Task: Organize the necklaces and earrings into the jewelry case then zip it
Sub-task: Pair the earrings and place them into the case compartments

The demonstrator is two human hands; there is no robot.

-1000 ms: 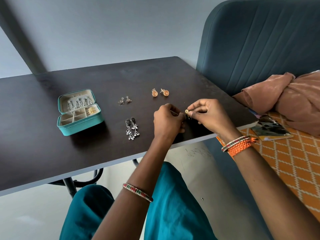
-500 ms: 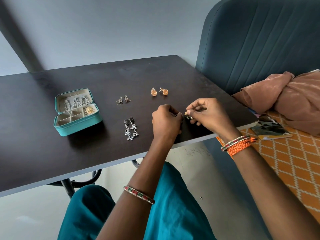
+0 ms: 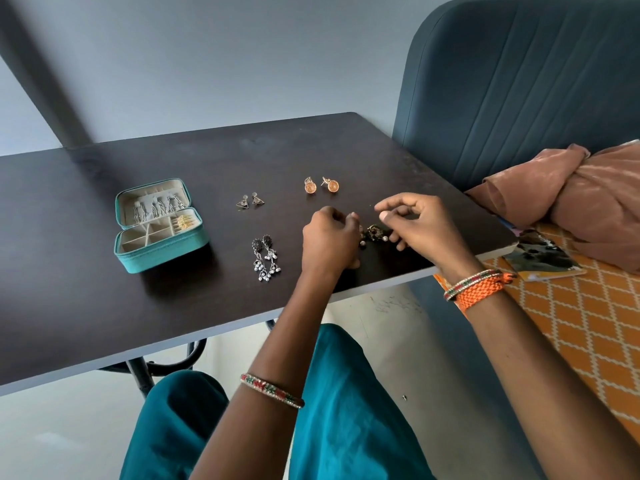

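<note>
Between the hands: a dark gold-toned drop earring with small white pearl beads [image 3: 373,234] lies at the near right part of the dark wooden counter [image 3: 86,299].
Left hand [image 3: 329,242]: fingers curled, fingertips at the left side of that earring; whether they pinch it or only touch it cannot be told.
Right hand [image 3: 420,225]: thumb and forefinger drawn together above the earring, the other fingers curled loosely toward it; a firm grip cannot be made out.
Just left of the left hand: a pair of long oxidised silver dangle earrings with pearl drops [image 3: 266,257], lying side by side.
Beyond the left hand: a pair of small silver triangular earrings [image 3: 250,201].
Beyond both hands: a pair of round orange-gold stud earrings [image 3: 321,185].
Far left of the hands: a teal zip-up jewelry case with a cream lining [image 3: 160,225], lid open and propped back; silver pieces sit along the lid, a gold piece in a rear compartment of the base.
Wrists: a red-and-green beaded bangle [image 3: 272,390] on the left; a similar bangle and an orange braided band [image 3: 479,291] on the right.
Right of the right hand: a crumpled brown cloth [image 3: 568,188] on an orange patterned surface, off the counter.
</note>
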